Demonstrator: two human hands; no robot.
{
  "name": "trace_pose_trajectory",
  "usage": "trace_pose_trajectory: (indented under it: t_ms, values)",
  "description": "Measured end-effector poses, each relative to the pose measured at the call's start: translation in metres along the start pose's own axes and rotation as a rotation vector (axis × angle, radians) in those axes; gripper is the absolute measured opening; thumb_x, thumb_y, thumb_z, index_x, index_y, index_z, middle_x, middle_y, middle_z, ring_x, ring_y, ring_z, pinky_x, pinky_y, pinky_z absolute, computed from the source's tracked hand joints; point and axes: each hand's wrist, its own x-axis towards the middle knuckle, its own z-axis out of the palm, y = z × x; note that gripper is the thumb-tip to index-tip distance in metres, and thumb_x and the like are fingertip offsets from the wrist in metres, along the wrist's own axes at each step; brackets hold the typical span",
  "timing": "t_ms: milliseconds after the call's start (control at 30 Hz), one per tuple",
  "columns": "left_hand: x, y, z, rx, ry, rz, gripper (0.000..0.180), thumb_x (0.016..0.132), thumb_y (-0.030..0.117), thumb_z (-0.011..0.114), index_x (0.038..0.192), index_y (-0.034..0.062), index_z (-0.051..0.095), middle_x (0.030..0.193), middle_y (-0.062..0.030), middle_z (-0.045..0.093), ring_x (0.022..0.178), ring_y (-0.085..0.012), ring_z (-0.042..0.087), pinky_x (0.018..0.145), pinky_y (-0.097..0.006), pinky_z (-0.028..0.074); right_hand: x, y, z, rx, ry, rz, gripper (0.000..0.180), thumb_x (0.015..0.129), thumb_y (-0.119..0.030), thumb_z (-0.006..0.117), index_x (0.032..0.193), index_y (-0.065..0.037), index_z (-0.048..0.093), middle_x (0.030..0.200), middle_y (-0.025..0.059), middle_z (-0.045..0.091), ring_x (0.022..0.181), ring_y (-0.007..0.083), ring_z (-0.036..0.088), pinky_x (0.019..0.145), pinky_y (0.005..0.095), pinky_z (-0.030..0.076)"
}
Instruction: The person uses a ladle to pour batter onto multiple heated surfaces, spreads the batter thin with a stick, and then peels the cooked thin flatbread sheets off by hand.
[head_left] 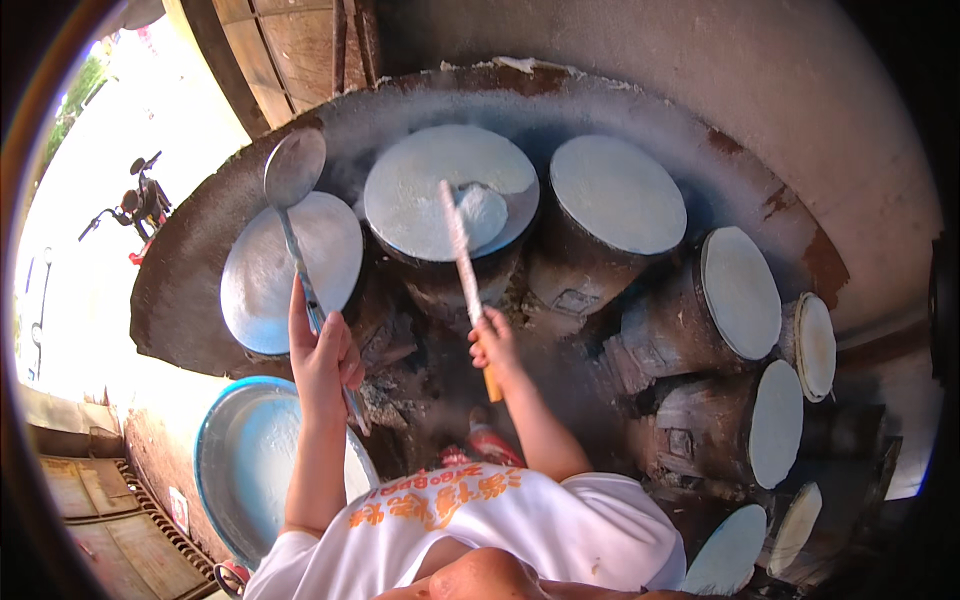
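My left hand (328, 345) is closed around the handle of a metal ladle (295, 168). The ladle points up and away, its round bowl over the far side of the left round griddle (265, 270). In my right hand (493, 340) is a long flat scraper (459, 245) with a yellow handle, its blade smeared white. The scraper's tip reaches over the far middle griddle (425, 190), which is coated with white batter. Beside the blade lies a rounder white patch (482, 215); whether the blade touches it, I cannot tell.
A blue-rimmed basin (205, 450) of white batter stands at my lower left. More round griddles (620, 195) on drum stoves (570, 270) curve around to my right. A brown curved wall (690, 125) rises behind them. Steam hangs between the stoves. A parked two-wheeler (145, 205) stands outside at left.
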Motion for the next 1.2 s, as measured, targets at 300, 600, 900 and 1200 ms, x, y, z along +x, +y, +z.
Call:
trace_pose_trajectory:
  t_ms: [300, 600, 900, 1200]
  values:
    - [0.031, -0.032, 0.07, 0.041, -0.126, -0.026, 0.063, 0.094, 0.008, 0.05, 0.147, 0.0219, 0.02, 0.054, 0.0037, 0.033, 0.038, -0.0037, 0.031, 0.034, -0.02, 0.025, 0.076, -0.12, -0.071, -0.102, 0.076, -0.045, 0.029, 0.095, -0.023, 0.052, 0.124, -0.021, 0.048, 0.076, 0.0027, 0.052, 0.048, 0.0075, 0.04, 0.039, 0.0193, 0.032]
    - [0.065, -0.067, 0.119, 0.211, -0.092, -0.093, 0.062, 0.092, 0.005, 0.048, 0.147, 0.0179, 0.021, 0.056, 0.0038, 0.035, 0.038, -0.0047, 0.031, 0.035, -0.02, 0.026, 0.027, -0.112, -0.141, -0.373, -0.169, 0.057, 0.036, 0.095, -0.015, 0.049, 0.13, -0.009, 0.046, 0.068, 0.0064, 0.061, 0.042, 0.007, 0.045, 0.036, 0.0216, 0.037]
    - [0.092, -0.09, 0.173, 0.188, -0.162, -0.146, 0.062, 0.093, 0.003, 0.046, 0.148, 0.0198, 0.021, 0.054, 0.004, 0.034, 0.039, -0.0048, 0.03, 0.036, -0.021, 0.025, 0.17, -0.193, -0.088, -1.316, 0.141, -1.037, 0.031, 0.089, -0.012, 0.055, 0.12, -0.01, 0.058, 0.07, 0.0192, 0.06, 0.057, 0.034, 0.059, 0.055, 0.0442, 0.048]
    - [0.152, -0.088, 0.196, 0.032, -0.2, -0.425, 0.057, 0.094, 0.011, 0.051, 0.144, 0.0258, 0.028, 0.065, 0.0031, 0.034, 0.047, -0.0057, 0.032, 0.043, -0.019, 0.028, 0.113, -0.174, -0.109, -1.422, 0.218, -0.759, 0.032, 0.089, -0.017, 0.054, 0.12, -0.011, 0.058, 0.071, 0.0219, 0.059, 0.066, 0.0392, 0.059, 0.058, 0.0487, 0.046]
